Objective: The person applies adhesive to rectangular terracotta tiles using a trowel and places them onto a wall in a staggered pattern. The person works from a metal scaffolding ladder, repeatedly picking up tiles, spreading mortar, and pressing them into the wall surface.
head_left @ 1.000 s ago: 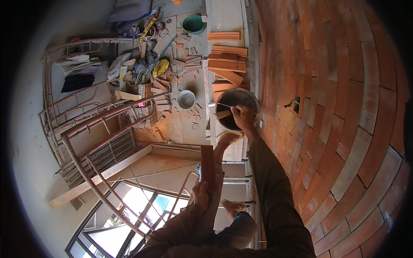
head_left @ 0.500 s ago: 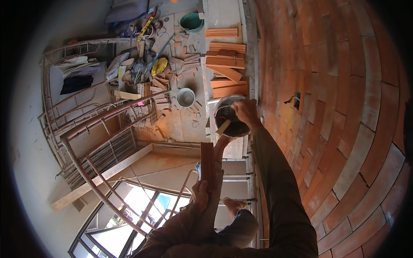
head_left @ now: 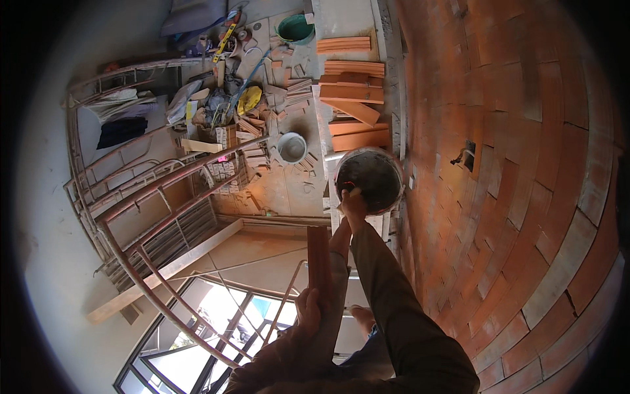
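My left hand [head_left: 308, 310] grips the lower end of a long, narrow terracotta brick tile [head_left: 319, 259], held upright with its grooved side showing. My right hand [head_left: 354, 205] is at the near left rim of a round bucket [head_left: 402, 182] with dark, wet-looking mortar [head_left: 379, 176] inside. Its fingers are closed around the pale wooden handle [head_left: 356, 192] of a tool; the tool's head is hidden. The bucket stands on a plank beside the wall, just nearer than the stacked tiles.
Brick tiles cover the wall [head_left: 525, 210] on the right, with a box opening [head_left: 469, 156] in it. Stacked terracotta tiles [head_left: 351, 94] lie on the plank. Lower left are scaffold rails [head_left: 157, 177]; a grey bucket [head_left: 292, 148], a green bucket [head_left: 295, 29] and scattered tiles are on the floor.
My right hand has moved from the bucket's far right side to its near left rim and taken hold of the wooden handle. My left hand still holds the tile.
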Demonstrator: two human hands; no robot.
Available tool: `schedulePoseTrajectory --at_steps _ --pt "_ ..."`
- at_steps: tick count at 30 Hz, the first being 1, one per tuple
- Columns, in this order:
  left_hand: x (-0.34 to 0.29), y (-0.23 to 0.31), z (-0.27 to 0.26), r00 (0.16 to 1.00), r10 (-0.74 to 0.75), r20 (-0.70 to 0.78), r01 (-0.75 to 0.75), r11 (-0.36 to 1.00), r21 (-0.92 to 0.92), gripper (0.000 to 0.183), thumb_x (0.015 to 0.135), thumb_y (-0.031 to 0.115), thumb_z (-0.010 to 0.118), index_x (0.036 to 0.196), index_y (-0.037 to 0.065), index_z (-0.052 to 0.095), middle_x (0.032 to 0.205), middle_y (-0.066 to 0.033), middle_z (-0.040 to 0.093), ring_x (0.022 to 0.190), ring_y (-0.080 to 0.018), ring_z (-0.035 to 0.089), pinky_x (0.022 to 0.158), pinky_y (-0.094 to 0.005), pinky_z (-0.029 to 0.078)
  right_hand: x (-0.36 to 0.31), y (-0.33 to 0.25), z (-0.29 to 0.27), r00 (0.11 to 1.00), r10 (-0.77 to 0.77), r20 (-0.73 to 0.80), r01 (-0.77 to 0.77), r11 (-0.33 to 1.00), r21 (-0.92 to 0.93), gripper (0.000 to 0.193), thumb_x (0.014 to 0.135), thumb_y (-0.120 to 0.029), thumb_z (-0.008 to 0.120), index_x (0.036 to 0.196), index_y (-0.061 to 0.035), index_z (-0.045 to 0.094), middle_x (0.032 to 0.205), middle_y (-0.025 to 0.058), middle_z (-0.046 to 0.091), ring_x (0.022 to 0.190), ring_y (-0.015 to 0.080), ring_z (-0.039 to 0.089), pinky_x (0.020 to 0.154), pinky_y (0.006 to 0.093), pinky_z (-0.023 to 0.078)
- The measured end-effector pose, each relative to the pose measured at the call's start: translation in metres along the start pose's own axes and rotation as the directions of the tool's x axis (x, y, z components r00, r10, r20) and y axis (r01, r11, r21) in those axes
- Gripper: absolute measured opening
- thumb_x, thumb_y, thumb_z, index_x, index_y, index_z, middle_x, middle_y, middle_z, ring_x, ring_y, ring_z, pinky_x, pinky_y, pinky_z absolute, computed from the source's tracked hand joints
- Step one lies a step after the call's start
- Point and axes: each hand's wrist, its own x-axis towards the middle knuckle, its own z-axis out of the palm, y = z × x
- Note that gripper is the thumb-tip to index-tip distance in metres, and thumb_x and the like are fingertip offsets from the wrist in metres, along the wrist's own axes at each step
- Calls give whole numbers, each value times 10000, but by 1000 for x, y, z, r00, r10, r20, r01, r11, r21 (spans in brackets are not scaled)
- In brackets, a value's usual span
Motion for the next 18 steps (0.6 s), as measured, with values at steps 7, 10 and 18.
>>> schedulePoseTrajectory --at_steps 7,10,18 --pt "-5 29 1 986 -127 106 139 984 -108 402 997 290 462 801 -13 638 635 -72 626 571 -159 598 542 -311 461 39 36 -20 984 28 176 -89 933 349 423 907 -373 576 1151 -30 608 964 178 668 900 395 692 681 519 571" --pt "2 -20 4 998 15 60 -12 998 -58 390 991 282 477 801 -19 637 635 -74 625 567 -156 593 539 -316 461 -17 46 -64 953 57 296 -252 690 678 320 901 -264 589 1129 -38 594 810 111 616 690 354 686 534 475 555" --pt "-7 -7 13 991 -127 50 134 977 -164 370 973 268 518 806 -39 639 650 -78 611 602 -143 588 546 -317 453 -72 43 -132 974 -182 -133 166 979 -121 360 903 -260 615 1142 5 560 928 229 669 930 398 678 781 511 538"
